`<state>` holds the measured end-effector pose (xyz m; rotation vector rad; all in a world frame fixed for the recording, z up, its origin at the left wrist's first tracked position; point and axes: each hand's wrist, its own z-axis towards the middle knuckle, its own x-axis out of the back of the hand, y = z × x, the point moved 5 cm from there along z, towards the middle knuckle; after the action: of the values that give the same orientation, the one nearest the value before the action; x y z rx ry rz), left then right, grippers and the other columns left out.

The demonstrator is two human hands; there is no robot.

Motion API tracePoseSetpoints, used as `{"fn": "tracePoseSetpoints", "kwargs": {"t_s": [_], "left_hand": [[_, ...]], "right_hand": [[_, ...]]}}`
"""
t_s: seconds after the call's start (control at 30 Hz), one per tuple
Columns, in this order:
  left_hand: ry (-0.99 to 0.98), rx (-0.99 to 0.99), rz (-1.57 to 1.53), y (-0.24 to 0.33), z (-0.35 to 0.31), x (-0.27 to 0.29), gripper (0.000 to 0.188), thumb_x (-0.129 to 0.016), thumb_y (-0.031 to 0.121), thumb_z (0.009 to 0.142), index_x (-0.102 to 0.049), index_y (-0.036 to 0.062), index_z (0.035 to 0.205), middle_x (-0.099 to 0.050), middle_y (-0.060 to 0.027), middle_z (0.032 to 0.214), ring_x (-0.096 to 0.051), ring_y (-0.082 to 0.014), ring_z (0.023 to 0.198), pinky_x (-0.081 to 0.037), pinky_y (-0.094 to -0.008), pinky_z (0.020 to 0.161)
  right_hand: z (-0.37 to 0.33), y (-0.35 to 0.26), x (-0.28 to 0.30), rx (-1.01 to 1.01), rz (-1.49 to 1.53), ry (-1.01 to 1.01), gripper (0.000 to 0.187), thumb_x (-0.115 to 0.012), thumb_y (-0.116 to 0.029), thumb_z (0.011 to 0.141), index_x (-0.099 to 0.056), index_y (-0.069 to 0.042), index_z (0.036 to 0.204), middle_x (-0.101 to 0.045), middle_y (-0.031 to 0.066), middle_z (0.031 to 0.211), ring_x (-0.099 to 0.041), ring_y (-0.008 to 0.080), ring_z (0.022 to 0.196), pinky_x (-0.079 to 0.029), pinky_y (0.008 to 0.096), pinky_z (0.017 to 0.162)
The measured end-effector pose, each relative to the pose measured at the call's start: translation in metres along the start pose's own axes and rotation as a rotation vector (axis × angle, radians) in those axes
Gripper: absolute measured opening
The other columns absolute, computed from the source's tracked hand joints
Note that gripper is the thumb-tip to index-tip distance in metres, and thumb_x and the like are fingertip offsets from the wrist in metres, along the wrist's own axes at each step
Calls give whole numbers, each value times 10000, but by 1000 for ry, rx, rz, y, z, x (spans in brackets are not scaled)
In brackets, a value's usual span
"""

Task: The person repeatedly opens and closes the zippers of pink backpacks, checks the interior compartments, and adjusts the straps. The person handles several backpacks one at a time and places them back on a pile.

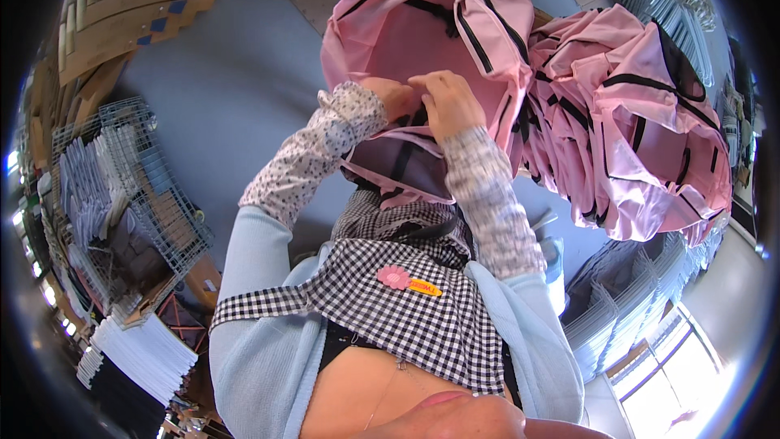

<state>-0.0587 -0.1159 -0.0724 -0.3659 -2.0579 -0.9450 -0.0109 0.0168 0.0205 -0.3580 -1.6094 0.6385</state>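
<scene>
An open pink backpack point(406, 53) with black zippers and straps lies in front of me, its wide opening facing up. My left hand point(390, 100) is closed at the near edge of the opening, its fingertips partly hidden. Close beside it, my right hand point(451, 106) bends its fingers inward toward the left one. Black material shows between the two hands, but what they pinch is too small to make out. Below them, a pink flap with a dark inner lining point(406, 161) hangs over my lap.
A heap of pink backpacks point(626, 114) is piled at the right, touching the open one. Wire baskets point(162, 203) with stacked pale items stand at the left. Flattened cardboard point(138, 12) is stacked at the far left. Bundles of metal wire goods point(658, 0) lie at the far right.
</scene>
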Motion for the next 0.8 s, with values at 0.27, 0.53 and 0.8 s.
{"fn": "tracePoseSetpoints", "kwargs": {"t_s": [0.27, 0.53, 0.8], "left_hand": [[-587, 319, 84, -27, -74, -61, 475, -655, 462, 825, -715, 23, 995, -715, -201, 972, -692, -346, 970, -537, -453, 853], [-383, 134, -151, -5, -38, -95, 390, -465, 356, 972, -648, 12, 975, -686, -235, 938, -663, -396, 898, -514, -484, 861], [128, -20, 167, 4, -22, -96, 255, -750, 199, 746, -614, 69, 919, -616, -97, 995, -619, -289, 1018, -569, -405, 786]], "right_hand": [[-114, 133, -75, -565, -192, -651, 1126, -753, -583, 730, -184, -83, 1563, -46, 213, 1626, -24, 423, 1498, -156, 518, 1209], [-86, 180, -53, -597, -56, -513, 406, -769, -382, 747, -701, -66, 994, -646, 126, 1159, -528, 344, 1187, -398, 457, 1040], [-100, 125, -86, -242, -428, -545, 387, -776, -399, 745, -724, -107, 994, -608, 97, 1103, -538, 321, 1131, -445, 389, 1003]]}}
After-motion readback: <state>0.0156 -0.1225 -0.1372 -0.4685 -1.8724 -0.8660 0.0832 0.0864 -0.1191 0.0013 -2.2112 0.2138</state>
